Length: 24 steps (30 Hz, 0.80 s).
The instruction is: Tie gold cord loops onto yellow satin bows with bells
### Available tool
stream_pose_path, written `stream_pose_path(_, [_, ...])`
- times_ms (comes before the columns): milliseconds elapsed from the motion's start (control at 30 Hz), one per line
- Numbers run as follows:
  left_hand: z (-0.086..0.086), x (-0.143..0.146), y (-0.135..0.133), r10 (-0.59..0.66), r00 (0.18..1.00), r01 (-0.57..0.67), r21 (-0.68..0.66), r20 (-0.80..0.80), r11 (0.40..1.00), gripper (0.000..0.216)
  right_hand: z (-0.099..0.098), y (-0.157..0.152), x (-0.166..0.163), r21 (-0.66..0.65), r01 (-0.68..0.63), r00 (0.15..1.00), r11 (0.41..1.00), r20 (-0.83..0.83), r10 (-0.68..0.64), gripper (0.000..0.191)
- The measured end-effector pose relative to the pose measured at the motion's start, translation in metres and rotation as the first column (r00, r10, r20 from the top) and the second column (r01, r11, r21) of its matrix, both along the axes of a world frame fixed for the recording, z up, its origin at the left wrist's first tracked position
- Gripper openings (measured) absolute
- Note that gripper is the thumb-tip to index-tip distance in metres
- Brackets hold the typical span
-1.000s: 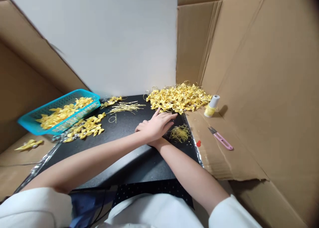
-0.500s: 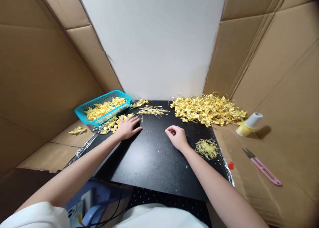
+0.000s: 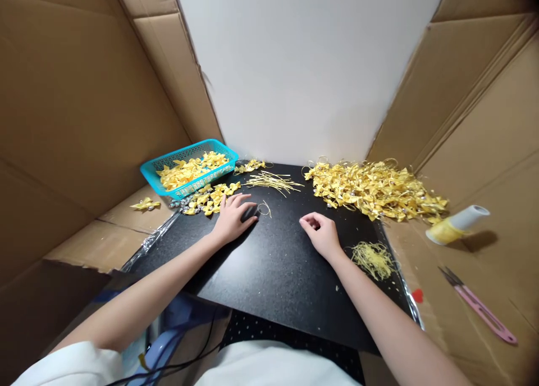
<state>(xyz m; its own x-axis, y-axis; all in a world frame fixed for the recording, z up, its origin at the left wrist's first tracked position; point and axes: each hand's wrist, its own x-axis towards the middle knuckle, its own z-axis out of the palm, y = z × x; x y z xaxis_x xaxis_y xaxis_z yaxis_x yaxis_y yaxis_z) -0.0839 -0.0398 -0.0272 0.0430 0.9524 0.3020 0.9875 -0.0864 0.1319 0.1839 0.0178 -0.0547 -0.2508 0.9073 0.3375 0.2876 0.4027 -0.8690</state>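
Note:
My left hand (image 3: pixel 233 217) lies flat on the black board (image 3: pixel 278 268), fingers spread, beside a small heap of yellow bows (image 3: pixel 208 198) and a thin gold wire loop (image 3: pixel 264 208). My right hand (image 3: pixel 322 234) rests near the board's middle with its fingers curled into a pinch; what it holds, if anything, is too small to make out. A large pile of yellow bows (image 3: pixel 374 189) lies at the far right of the board. A bundle of gold wires (image 3: pixel 273 181) lies at the back centre.
A teal basket (image 3: pixel 166 164) with yellow bows stands at the back left. A clump of yellow thread scraps (image 3: pixel 373 258), a thread spool (image 3: pixel 457 225), pink snips (image 3: pixel 480 311) and a red bit (image 3: pixel 417 295) lie to the right. Cardboard walls enclose both sides.
My left hand has moved from the right pile across to the left heap of bows. My right hand has come out from under it and curled. The view has swung left.

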Motion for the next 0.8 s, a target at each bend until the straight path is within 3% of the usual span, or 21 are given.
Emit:
stream_pose_path(167, [0.007,-0.002,0.029,-0.195,0.958,0.221,-0.106,0.208,0.97,0.02,0.001,0.0,0.001,0.004,0.009,1.0,1.0,0.009,-0.009,0.021])
stream_pose_path(300, [0.018,-0.002,0.048,-0.252,0.905,0.311,-0.128,0.343,0.942,0.028,-0.001,0.001,0.0,0.014,0.014,1.0,1.0,0.017,-0.014,0.021])
stream_pose_path(433, [0.047,-0.013,0.064,-0.201,0.821,0.29,-0.087,0.535,0.953,0.049,-0.003,0.002,0.0,0.027,0.012,0.999,1.0,0.042,-0.013,0.02])
stream_pose_path(567, [0.076,-0.016,0.069,-0.108,0.72,0.281,-0.146,0.686,0.949,0.056,-0.002,0.001,-0.001,0.066,0.015,0.994,0.998,0.103,-0.021,0.014])
stream_pose_path(800, [0.089,0.006,0.054,0.012,0.536,0.366,-0.245,0.844,0.898,0.047,0.001,-0.006,-0.004,0.11,0.035,0.965,0.993,0.256,-0.063,0.014])
